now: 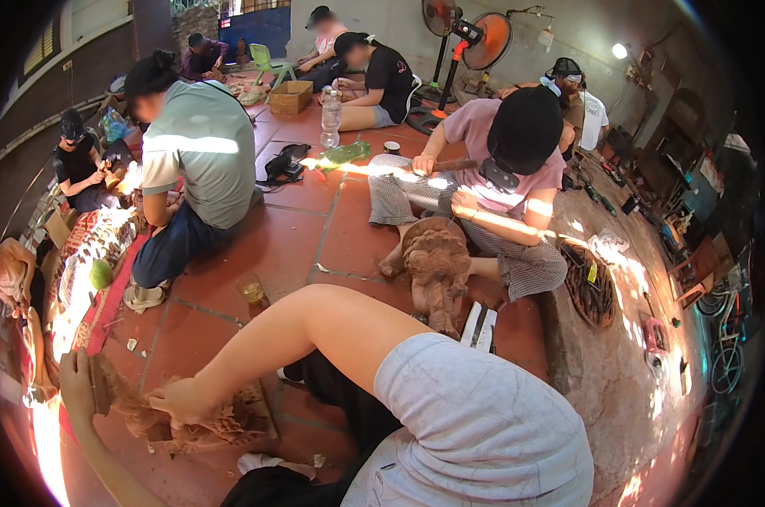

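At the lower left a brown wood carving [230, 422] with a rough, cut surface lies low over the tiled floor. My left hand [78, 389] closes round its far-left end, fingers against the flat brown edge. Reaching over from the right, my right hand [179, 402] grips the upper side of the carving with bent fingers. Whether a small tool sits under the right fingers cannot be seen. Part of the carving is hidden behind my right hand.
Opposite me a person holds a wooden mallet [446, 166] by a carved wooden figure [437, 266]. A glass cup [252, 290] stands beyond my right forearm. A basket of tools [587, 287] lies right. Another person [201, 152] sits at left; fans [486, 40] stand behind.
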Motion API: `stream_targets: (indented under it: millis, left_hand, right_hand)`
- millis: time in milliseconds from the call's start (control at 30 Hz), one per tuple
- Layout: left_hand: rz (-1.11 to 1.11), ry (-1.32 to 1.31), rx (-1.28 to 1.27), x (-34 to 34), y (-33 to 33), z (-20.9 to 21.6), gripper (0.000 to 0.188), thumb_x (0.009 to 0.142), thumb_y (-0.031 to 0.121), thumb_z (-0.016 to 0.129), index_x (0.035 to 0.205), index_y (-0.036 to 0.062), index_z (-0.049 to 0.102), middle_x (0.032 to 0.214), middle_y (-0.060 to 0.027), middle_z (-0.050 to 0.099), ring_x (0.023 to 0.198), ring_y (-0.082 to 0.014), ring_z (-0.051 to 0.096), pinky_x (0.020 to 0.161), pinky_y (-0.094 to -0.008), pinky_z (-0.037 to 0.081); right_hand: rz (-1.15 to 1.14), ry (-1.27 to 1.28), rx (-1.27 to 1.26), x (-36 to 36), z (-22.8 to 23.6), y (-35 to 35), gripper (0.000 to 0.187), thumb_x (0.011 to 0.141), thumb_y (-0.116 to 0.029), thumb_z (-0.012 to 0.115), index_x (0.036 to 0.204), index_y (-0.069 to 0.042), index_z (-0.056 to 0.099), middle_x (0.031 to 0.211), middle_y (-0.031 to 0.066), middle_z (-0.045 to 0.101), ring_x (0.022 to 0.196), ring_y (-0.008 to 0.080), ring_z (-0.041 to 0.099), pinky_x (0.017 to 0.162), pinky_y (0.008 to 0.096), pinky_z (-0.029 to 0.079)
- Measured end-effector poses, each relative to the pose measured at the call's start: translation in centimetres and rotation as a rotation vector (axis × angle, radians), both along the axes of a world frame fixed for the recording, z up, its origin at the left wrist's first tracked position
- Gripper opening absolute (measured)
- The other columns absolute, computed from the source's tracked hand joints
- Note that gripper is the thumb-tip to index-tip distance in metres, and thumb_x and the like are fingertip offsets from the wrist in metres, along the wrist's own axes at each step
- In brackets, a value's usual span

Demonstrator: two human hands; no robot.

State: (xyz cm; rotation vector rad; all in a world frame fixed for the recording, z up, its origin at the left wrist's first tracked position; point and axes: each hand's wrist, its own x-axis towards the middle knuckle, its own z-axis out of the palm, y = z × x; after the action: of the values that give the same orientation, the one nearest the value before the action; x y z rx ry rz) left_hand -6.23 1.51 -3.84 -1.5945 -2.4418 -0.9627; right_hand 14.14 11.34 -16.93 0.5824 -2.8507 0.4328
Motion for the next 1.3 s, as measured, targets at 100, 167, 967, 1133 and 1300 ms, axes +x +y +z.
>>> stream_targets:
  millis: [100, 167, 967, 1133, 1300]
  left_hand:
    - [-0.001, 0.015, -0.004, 0.2, 0.4, 0.1, 0.036, 0.097, 0.029, 0.047, 0.089, -0.0056, 0.051, 0.083, -0.0165, 0.047, 0.078, -0.0291, 0.047, 0.076, -0.0387, 0.038]
    - [0.009, 0.006, -0.014, 1.1, 0.6, 0.6, 0.035, 0.096, 0.029, 0.047, 0.09, -0.0056, 0.052, 0.084, -0.0167, 0.047, 0.078, -0.0294, 0.047, 0.076, -0.0389, 0.038]
    - [0.068, -0.041, -0.16, 2.1, 0.6, 1.7, 0.036, 0.096, 0.032, 0.046, 0.101, -0.0032, 0.053, 0.095, -0.0134, 0.051, 0.09, -0.0292, 0.051, 0.085, -0.0367, 0.04]
    - [0.06, -0.002, -0.081, 0.1, -0.4, 0.6, 0.036, 0.095, 0.032, 0.047, 0.1, -0.0026, 0.055, 0.096, -0.0141, 0.053, 0.09, -0.0285, 0.052, 0.084, -0.036, 0.04]
    - [0.092, 0.057, -0.037, 3.1, -0.9, 2.0, 0.039, 0.093, 0.034, 0.051, 0.087, -0.0033, 0.058, 0.083, -0.0182, 0.057, 0.08, -0.0279, 0.055, 0.074, -0.038, 0.043]
  right_hand:
    - [-0.012, 0.136, 0.119, 1.9, 0.2, 0.0, 0.041, 0.079, -0.023, 0.063, 0.113, -0.001, 0.057, 0.128, 0.0219, 0.044, 0.118, 0.0381, 0.047, 0.092, 0.0456, 0.043]
    - [-0.032, 0.012, -0.019, -0.2, -0.6, 0.5, 0.034, 0.079, -0.023, 0.064, 0.111, -0.01, 0.065, 0.13, 0.0217, 0.042, 0.12, 0.0374, 0.045, 0.094, 0.0446, 0.043]
    - [0.052, -0.131, -0.025, -0.8, 2.1, 1.7, 0.024, 0.081, -0.026, 0.065, 0.102, -0.017, 0.071, 0.123, 0.0206, 0.043, 0.117, 0.0352, 0.045, 0.094, 0.0436, 0.043]
    - [0.122, 0.135, 0.024, -0.1, 0.1, 1.7, 0.025, 0.076, -0.025, 0.065, 0.095, -0.01, 0.072, 0.119, 0.02, 0.046, 0.114, 0.0366, 0.048, 0.093, 0.0473, 0.043]
    - [0.107, -0.067, -0.098, -0.1, 2.5, 0.9, 0.025, 0.069, -0.027, 0.064, 0.091, -0.019, 0.073, 0.106, 0.0157, 0.055, 0.101, 0.0376, 0.055, 0.085, 0.0468, 0.046]
